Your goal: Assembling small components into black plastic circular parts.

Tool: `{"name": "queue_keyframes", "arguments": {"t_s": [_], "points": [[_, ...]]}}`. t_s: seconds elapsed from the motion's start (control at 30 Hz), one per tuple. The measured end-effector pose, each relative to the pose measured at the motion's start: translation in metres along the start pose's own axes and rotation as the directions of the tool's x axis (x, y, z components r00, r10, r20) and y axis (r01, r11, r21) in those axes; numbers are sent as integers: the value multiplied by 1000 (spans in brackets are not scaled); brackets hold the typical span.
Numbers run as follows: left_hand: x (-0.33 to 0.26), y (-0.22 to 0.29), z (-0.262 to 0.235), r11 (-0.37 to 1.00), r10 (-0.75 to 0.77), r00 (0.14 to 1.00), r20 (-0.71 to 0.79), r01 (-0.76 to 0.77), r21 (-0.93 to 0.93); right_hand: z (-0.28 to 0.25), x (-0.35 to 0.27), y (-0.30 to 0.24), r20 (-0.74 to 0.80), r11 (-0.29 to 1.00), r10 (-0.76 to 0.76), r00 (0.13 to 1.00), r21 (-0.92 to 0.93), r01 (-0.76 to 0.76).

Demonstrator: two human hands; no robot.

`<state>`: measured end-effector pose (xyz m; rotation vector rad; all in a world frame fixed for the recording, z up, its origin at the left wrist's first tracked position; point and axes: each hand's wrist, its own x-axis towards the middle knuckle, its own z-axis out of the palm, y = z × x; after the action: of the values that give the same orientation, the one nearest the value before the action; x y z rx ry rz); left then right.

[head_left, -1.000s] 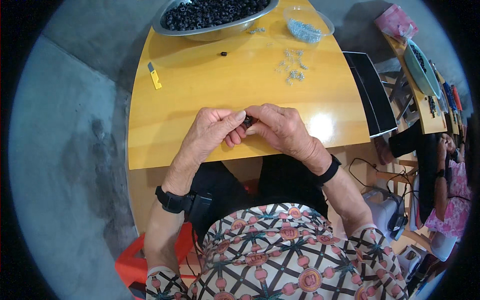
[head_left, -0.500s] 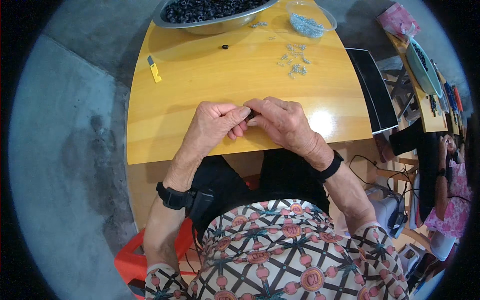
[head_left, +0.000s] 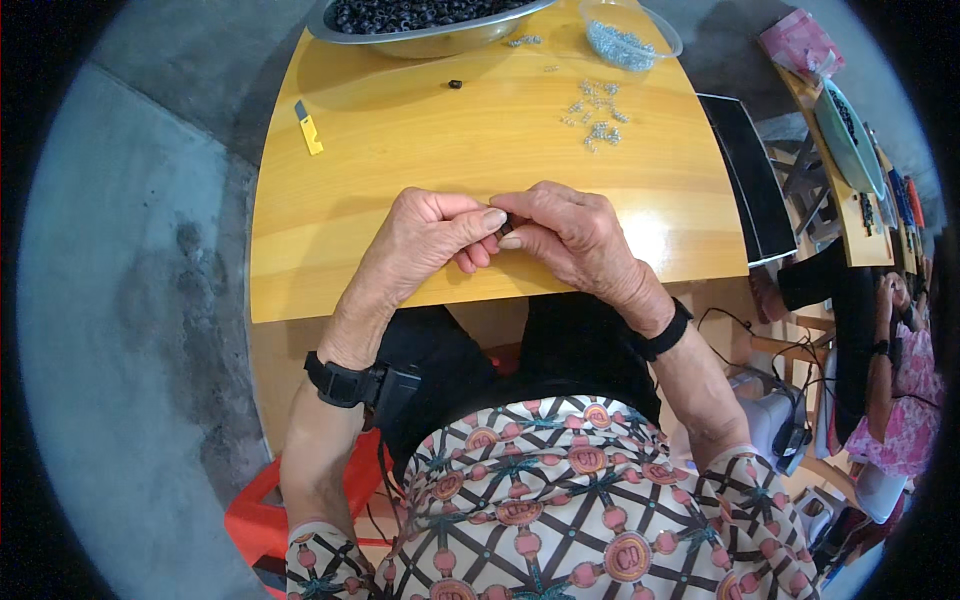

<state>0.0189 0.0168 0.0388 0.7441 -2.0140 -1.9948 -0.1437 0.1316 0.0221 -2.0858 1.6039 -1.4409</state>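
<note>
Over the near part of the yellow table, my two hands meet at a small black part. My left hand pinches it between thumb and fingers. From the other side, the thumb and forefinger of my right hand close on the same piece. Most of it is hidden by the fingertips. Another small black part lies alone farther back on the table. Beyond my right hand, several small clear or silvery pieces are scattered.
A metal basin of black parts stands at the far edge. Beside it is a clear tub of small pale pieces. A yellow cutter knife lies at left. On the right, another person sits by a side table with a green basin.
My fingers have shifted slightly around the black part, and the right fingertips have parted a little more. The whole view has moved slightly.
</note>
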Motion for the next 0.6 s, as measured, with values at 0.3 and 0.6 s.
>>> {"name": "queue_keyframes", "arguments": {"t_s": [0.3, 0.6], "points": [[1, -10, 9, 996, 38, 997, -61, -33, 82, 0, 1, 3, 21, 1000, -1, 1000, -24, 2], [2, -12, 9, 995, 12, 998, -66, -19, -103, 6, -2, 1, -40, 997, -22, 999, -80, 19]]}}
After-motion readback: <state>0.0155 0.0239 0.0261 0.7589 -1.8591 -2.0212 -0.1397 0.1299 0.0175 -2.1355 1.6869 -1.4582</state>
